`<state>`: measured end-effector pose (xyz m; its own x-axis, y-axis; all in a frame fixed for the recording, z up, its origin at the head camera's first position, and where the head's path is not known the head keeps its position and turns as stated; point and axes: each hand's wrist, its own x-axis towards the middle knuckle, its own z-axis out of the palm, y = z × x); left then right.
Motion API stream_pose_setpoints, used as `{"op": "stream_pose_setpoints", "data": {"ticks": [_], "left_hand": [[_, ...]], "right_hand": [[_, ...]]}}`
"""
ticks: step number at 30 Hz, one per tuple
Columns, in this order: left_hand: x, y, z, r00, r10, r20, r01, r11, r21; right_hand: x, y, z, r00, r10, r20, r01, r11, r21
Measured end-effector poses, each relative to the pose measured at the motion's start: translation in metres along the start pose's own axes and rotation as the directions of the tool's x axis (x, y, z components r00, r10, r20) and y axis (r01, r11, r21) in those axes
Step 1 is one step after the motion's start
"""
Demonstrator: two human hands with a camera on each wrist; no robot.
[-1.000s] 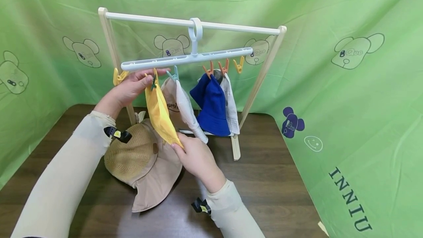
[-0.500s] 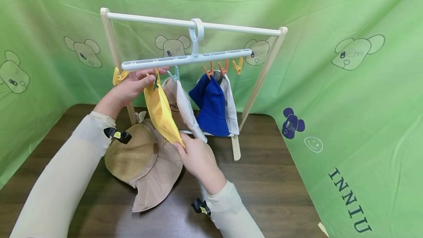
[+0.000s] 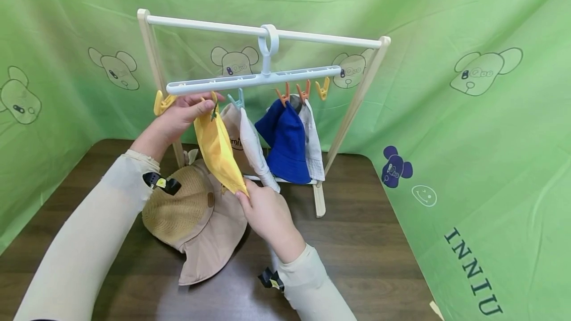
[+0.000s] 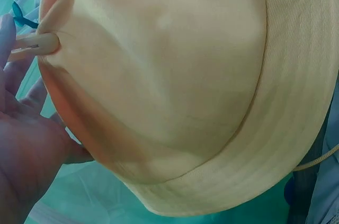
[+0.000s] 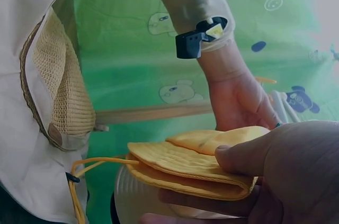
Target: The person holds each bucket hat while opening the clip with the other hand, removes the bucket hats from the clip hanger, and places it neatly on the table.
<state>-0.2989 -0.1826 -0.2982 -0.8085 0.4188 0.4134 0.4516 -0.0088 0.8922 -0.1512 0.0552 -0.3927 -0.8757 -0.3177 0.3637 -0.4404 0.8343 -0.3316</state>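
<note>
A yellow bucket hat (image 3: 218,150) hangs folded from a yellow clothespin (image 3: 215,98) under the left part of a pale blue hanger bar (image 3: 214,84). My left hand (image 3: 178,115) is at the hat's top, thumb and a finger pinching about the clothespin, other fingers stretched behind it. A small dark green piece shows at the hat's top. In the left wrist view the clothespin (image 4: 45,44) bites the crown of the hat (image 4: 175,75). My right hand (image 3: 269,212) pinches the hat's lower brim between thumb and fingers; the right wrist view shows this folded brim (image 5: 185,168) closely.
A white hat (image 3: 254,137) hangs from a blue clothespin; blue (image 3: 287,145) and light grey (image 3: 314,142) hats hang from orange ones. Yellow clothespins (image 3: 163,103) hang at both ends. A straw-and-beige sun hat (image 3: 176,212) lies on the table below the wooden rack (image 3: 362,98).
The yellow hat's clothespin and the left thumb have shifted slightly right, and the green piece has turned a little. Both hands keep their places on the hat.
</note>
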Motion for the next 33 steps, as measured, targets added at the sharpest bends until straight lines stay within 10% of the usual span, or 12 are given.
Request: {"op": "stream_pose_setpoints", "data": {"ticks": [9, 33], "left_hand": [[0.0040, 0.0042, 0.0025, 0.999, 0.047, 0.010, -0.044, 0.982, -0.186], [0.0074, 0.0011, 0.0085, 0.998, 0.005, -0.063, -0.016, 0.984, -0.176]], "right_hand": [[0.0001, -0.0008, -0.0002, 1.000, -0.006, -0.015, 0.006, 1.000, -0.006], [-0.0053, 0.0007, 0.0008, 0.981, -0.070, -0.182, 0.073, 0.997, 0.012]]}}
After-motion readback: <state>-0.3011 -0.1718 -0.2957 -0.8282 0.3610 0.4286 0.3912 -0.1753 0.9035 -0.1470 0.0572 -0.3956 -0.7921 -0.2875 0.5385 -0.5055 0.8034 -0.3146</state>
